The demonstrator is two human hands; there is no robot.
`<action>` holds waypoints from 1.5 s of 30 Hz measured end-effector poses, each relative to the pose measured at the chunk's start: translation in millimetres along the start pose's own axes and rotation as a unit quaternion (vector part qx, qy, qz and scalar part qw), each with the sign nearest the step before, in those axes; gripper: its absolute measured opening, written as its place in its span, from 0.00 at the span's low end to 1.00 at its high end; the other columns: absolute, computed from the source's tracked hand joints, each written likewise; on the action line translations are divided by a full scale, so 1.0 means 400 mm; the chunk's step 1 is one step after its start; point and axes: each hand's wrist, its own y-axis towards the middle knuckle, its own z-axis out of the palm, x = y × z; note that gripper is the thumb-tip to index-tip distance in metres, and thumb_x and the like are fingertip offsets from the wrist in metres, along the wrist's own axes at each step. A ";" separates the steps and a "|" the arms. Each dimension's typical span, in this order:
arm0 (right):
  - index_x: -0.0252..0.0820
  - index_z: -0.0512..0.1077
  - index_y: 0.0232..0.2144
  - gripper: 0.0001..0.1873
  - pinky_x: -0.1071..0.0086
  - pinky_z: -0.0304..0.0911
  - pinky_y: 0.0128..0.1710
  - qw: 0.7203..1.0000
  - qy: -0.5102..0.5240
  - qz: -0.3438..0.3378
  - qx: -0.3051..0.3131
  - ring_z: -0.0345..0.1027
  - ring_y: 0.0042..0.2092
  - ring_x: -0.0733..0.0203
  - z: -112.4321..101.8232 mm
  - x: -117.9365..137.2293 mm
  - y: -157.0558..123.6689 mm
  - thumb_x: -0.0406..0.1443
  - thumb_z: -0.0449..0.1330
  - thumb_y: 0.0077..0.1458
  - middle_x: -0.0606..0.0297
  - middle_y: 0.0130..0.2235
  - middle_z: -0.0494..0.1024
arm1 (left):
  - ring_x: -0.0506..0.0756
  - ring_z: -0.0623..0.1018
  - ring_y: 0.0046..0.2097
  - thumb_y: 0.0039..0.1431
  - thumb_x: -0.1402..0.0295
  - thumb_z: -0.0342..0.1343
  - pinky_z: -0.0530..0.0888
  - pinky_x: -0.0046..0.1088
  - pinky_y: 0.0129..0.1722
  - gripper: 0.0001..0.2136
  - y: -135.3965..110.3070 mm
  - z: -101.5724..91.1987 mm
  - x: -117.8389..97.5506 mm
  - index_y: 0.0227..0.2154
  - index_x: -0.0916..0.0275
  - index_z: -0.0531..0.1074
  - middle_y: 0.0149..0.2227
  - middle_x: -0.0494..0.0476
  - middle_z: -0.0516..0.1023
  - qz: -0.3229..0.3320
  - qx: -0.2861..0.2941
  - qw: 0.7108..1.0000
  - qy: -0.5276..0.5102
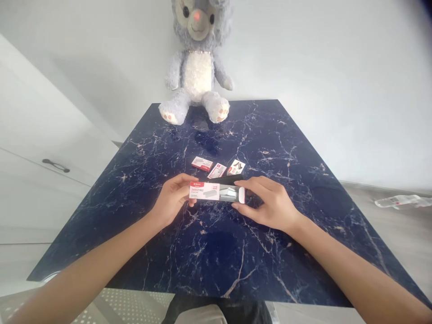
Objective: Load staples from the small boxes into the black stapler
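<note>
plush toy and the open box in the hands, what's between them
In the head view, blue tabletop, three small boxes and a black object lie between the plush toy and open box.

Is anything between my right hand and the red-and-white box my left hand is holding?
Nothing visible. Your right hand is at the tray slid out of the red-and-white box. A black object shows just beyond it, and three small boxes lie farther off.

Tabletop (297, 171) open either side, boxes (217, 171) ahead; plush toy (197, 72) beyond
</note>
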 end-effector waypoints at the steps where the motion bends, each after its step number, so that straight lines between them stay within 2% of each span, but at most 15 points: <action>1: 0.44 0.73 0.53 0.23 0.58 0.74 0.43 1.000 0.004 0.001 -0.005 0.77 0.42 0.52 -0.001 0.000 0.000 0.42 0.68 0.57 0.57 0.44 0.81 | 0.49 0.76 0.26 0.55 0.66 0.68 0.74 0.23 0.23 0.08 0.000 0.000 0.001 0.37 0.61 0.80 0.33 0.55 0.82 0.000 0.001 1.000 -0.002; 3: 0.45 0.73 0.54 0.24 0.56 0.74 0.47 1.000 0.008 -0.008 -0.017 0.76 0.47 0.50 -0.002 0.003 0.000 0.41 0.68 0.57 0.54 0.50 0.79 | 0.49 0.76 0.26 0.56 0.67 0.68 0.74 0.23 0.24 0.07 0.000 0.002 0.003 0.37 0.61 0.80 0.33 0.54 0.82 0.002 0.002 1.000 -0.004; 6: 0.46 0.76 0.49 0.17 0.55 0.74 0.46 0.999 -0.001 -0.043 -0.030 0.74 0.48 0.50 -0.004 0.010 0.000 0.37 0.67 0.57 0.52 0.54 0.76 | 0.49 0.76 0.27 0.56 0.67 0.68 0.74 0.23 0.24 0.07 -0.001 0.008 0.003 0.36 0.61 0.80 0.32 0.55 0.82 0.005 0.010 1.000 -0.005; 10: 0.44 0.79 0.42 0.09 0.54 0.74 0.45 0.997 -0.005 -0.081 -0.012 0.74 0.48 0.51 -0.001 0.013 0.001 0.32 0.65 0.58 0.54 0.51 0.78 | 0.50 0.77 0.27 0.56 0.67 0.68 0.74 0.23 0.23 0.07 -0.005 0.016 0.001 0.36 0.63 0.80 0.32 0.57 0.83 0.014 0.029 0.999 0.012; 15: 0.43 0.78 0.43 0.10 0.54 0.74 0.46 0.995 -0.012 -0.096 0.012 0.74 0.47 0.52 0.005 0.013 0.003 0.29 0.64 0.59 0.57 0.48 0.81 | 0.51 0.78 0.27 0.58 0.66 0.67 0.76 0.25 0.24 0.08 -0.010 0.016 0.008 0.38 0.63 0.81 0.32 0.57 0.82 0.016 0.057 0.998 0.033; 20: 0.40 0.77 0.44 0.09 0.53 0.72 0.50 0.994 -0.041 -0.093 0.035 0.73 0.49 0.51 0.003 0.019 0.006 0.29 0.61 0.62 0.56 0.48 0.81 | 0.51 0.79 0.27 0.58 0.67 0.66 0.76 0.24 0.24 0.07 -0.009 0.012 0.012 0.39 0.63 0.80 0.32 0.57 0.82 0.014 0.056 0.998 0.038; 25: 0.40 0.77 0.44 0.07 0.54 0.72 0.49 0.992 -0.039 -0.097 0.064 0.74 0.48 0.51 -0.002 0.024 0.011 0.31 0.60 0.64 0.56 0.49 0.81 | 0.51 0.79 0.27 0.58 0.67 0.66 0.77 0.25 0.25 0.07 -0.009 0.013 0.011 0.39 0.62 0.80 0.32 0.57 0.83 0.012 0.054 0.997 0.048; 31: 0.41 0.76 0.43 0.07 0.53 0.73 0.47 0.993 -0.037 -0.098 0.059 0.76 0.48 0.50 0.001 0.025 0.013 0.30 0.59 0.65 0.55 0.48 0.82 | 0.52 0.79 0.28 0.59 0.67 0.65 0.77 0.25 0.25 0.08 -0.009 0.013 0.013 0.40 0.63 0.80 0.32 0.57 0.82 0.014 0.060 0.997 0.055; 34: 0.42 0.74 0.44 0.07 0.57 0.75 0.46 0.999 0.001 -0.047 0.001 0.78 0.48 0.53 -0.001 0.033 0.007 0.30 0.58 0.65 0.56 0.48 0.82 | 0.51 0.79 0.27 0.59 0.67 0.66 0.76 0.25 0.25 0.07 -0.008 0.012 0.013 0.39 0.63 0.79 0.33 0.57 0.83 0.009 0.057 0.997 0.051; 36: 0.44 0.74 0.44 0.07 0.63 0.76 0.41 0.997 0.008 0.034 -0.067 0.79 0.44 0.56 -0.005 0.039 0.002 0.31 0.58 0.65 0.59 0.45 0.84 | 0.51 0.79 0.27 0.58 0.67 0.66 0.76 0.25 0.24 0.07 -0.008 0.012 0.012 0.38 0.63 0.79 0.33 0.58 0.83 0.003 0.058 0.997 0.046; 39: 0.46 0.75 0.42 0.05 0.67 0.74 0.33 0.977 -0.007 0.155 -0.145 0.81 0.37 0.57 -0.013 0.040 -0.002 0.34 0.60 0.64 0.63 0.38 0.84 | 0.51 0.79 0.27 0.58 0.67 0.65 0.76 0.25 0.24 0.07 -0.008 0.012 0.011 0.38 0.63 0.79 0.33 0.58 0.83 -0.004 0.060 0.997 0.040; 42: 0.46 0.76 0.41 0.05 0.65 0.75 0.31 0.959 0.015 0.236 -0.154 0.81 0.36 0.54 -0.017 0.032 0.001 0.38 0.61 0.64 0.62 0.36 0.84 | 0.51 0.79 0.27 0.58 0.67 0.65 0.76 0.25 0.25 0.07 -0.009 0.012 0.010 0.37 0.63 0.78 0.33 0.57 0.83 -0.006 0.062 0.997 0.040; 45: 0.46 0.77 0.41 0.09 0.63 0.76 0.32 0.945 0.071 0.286 -0.141 0.82 0.36 0.51 -0.017 0.021 0.006 0.42 0.62 0.62 0.61 0.35 0.84 | 0.51 0.78 0.27 0.58 0.67 0.66 0.75 0.25 0.24 0.07 -0.010 0.015 0.009 0.37 0.63 0.78 0.32 0.57 0.83 -0.007 0.058 0.997 0.046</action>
